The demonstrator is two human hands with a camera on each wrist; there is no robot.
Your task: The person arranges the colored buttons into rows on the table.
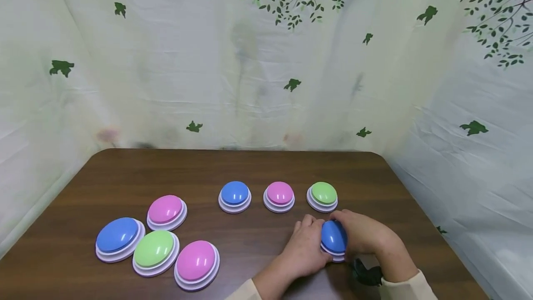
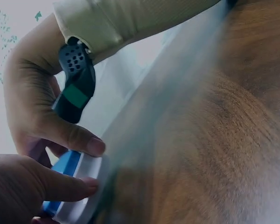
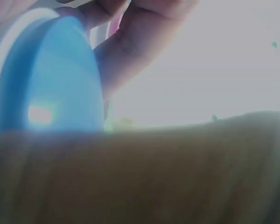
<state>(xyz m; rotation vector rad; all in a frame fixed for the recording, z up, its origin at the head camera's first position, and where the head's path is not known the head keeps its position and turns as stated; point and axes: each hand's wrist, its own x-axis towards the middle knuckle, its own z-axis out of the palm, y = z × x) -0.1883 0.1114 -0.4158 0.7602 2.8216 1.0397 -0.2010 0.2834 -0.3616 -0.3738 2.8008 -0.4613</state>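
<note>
Both hands grip one blue push button [image 1: 333,236] with a white round base, at the right front of the table. The left hand [image 1: 306,246] has it from the left side, its thumb at the white base. On the other side the right hand [image 1: 368,235] curls round the dome and rim. In the left wrist view, both thumbs press the button's white rim [image 2: 89,167], which stands tilted near the wood. The right wrist view shows the blue dome [image 3: 67,79] up close, with left-hand fingers [image 3: 130,46] behind it; a blurred part of the right hand covers the bottom.
Along the back stand a blue button [image 1: 234,193], a pink button [image 1: 279,193] and a green button [image 1: 324,193]. Grouped at the left are a blue [image 1: 117,235], a green [image 1: 154,249] and two pink buttons [image 1: 165,209]. A leaf-patterned curtain [image 1: 166,59] surrounds the brown table [image 1: 250,165].
</note>
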